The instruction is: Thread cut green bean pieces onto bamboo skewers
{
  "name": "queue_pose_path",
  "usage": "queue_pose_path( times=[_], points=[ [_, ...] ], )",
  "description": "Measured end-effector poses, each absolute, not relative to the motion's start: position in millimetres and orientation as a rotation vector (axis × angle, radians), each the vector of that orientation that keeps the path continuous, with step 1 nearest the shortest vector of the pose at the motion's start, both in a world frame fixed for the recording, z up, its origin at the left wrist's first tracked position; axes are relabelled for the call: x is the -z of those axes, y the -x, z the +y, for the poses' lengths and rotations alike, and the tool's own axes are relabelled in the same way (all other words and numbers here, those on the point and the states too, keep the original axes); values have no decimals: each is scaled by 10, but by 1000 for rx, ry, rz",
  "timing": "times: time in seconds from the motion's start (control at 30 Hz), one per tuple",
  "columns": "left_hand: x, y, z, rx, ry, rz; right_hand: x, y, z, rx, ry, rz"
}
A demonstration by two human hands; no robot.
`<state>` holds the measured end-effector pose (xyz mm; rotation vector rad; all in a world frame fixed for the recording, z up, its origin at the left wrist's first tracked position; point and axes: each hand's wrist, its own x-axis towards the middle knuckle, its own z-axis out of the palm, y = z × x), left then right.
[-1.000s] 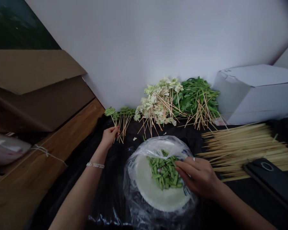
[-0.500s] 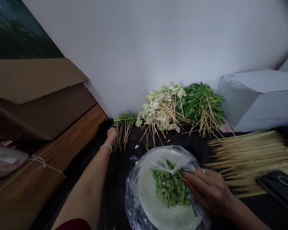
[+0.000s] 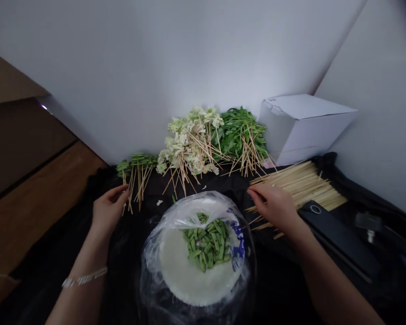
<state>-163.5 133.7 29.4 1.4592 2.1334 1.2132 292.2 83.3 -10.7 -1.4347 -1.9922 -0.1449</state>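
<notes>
My left hand (image 3: pixel 108 208) is at the left end of a row of skewered green beans (image 3: pixel 140 159). Its thumb and forefinger close on the stick of the leftmost skewer. My right hand (image 3: pixel 276 206) hovers over the pile of bare bamboo skewers (image 3: pixel 304 183), thumb and finger pinched near the tips; what lies between them is too small to make out. Between the hands stands a pale round plate or bowl (image 3: pixel 176 271) inside a clear plastic bag (image 3: pixel 152 266). Cut green bean pieces (image 3: pixel 208 243) lie in it, with the bag's mouth gathered open over them.
Against the wall lie skewered cabbage leaves (image 3: pixel 186 142) and skewered leafy greens (image 3: pixel 238 131). A white box (image 3: pixel 311 126) stands at the back right. A dark phone (image 3: pixel 338 239) rests by my right forearm. A cardboard box (image 3: pixel 20 140) is on the left; black sheeting (image 3: pixel 128 253) covers the surface.
My right hand has let go of the bag's edge and moved to the bamboo skewers. My left hand has drawn back slightly from the bean skewers' heads. The view has turned right.
</notes>
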Motion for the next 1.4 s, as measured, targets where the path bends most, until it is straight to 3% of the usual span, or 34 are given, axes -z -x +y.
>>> queue_pose_path(
  times=[0.23,0.37,0.57,1.0,1.4],
  points=[
    [-627,716,172,-1458,-1343,1894,37,-3136,919,-91,1834,-2438],
    [-567,284,-116,-1315,-1495,1692,93,-3080,938,-64,1848,-2501],
    [-412,-20,-95,-1157,-1609,1443,217,-3041,958,-27,1915,-2543],
    [-141,-14,87,-833,-1873,1602,197,-3055,968,16,1812,-2549],
    [54,-427,358,-468,-2221,1589,-31,-2950,771,114,1103,-2184]
  ],
)
